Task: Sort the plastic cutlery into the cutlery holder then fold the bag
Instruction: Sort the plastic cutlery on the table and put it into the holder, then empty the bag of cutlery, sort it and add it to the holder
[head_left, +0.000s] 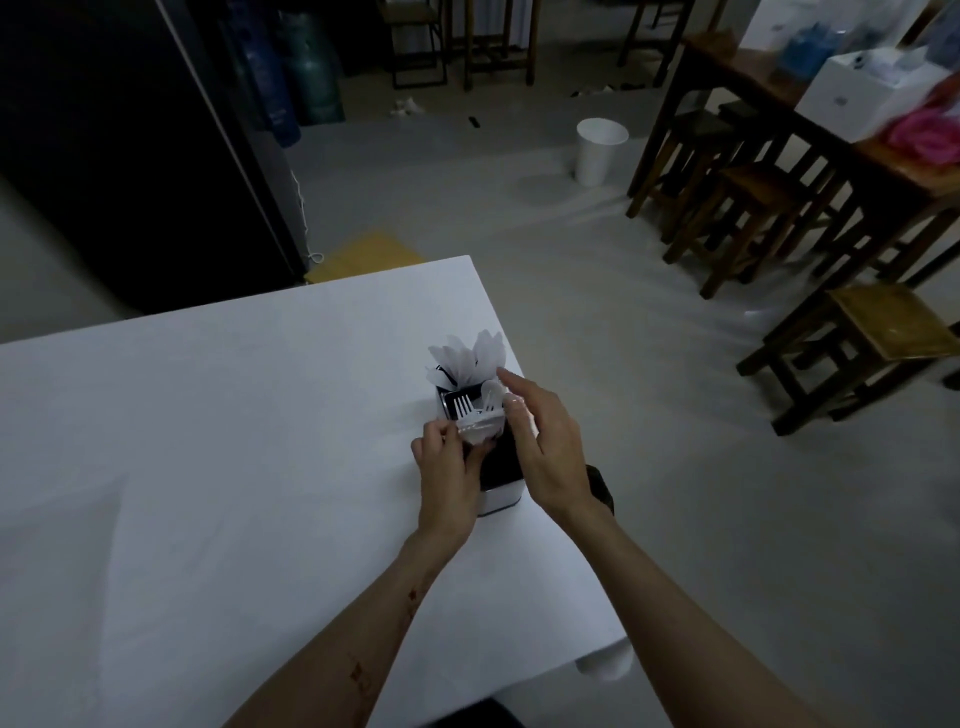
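The left hand (445, 467) pinches the bag (480, 426) of cutlery just above the holder (501, 467), while the nearer right hand (540, 441) hovers with fingers spread.

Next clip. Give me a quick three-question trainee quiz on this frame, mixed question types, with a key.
1. True or false: the holder stands near the table's right edge.
2. Which hand has a grip on the clear bag? A) left hand B) right hand C) neither
3. Fill in: white fork tines stick up from the holder, and behind them stand folded white ____.

Key: 1 true. 2 A; the right hand hovers over the holder with fingers relaxed. 3 napkins.
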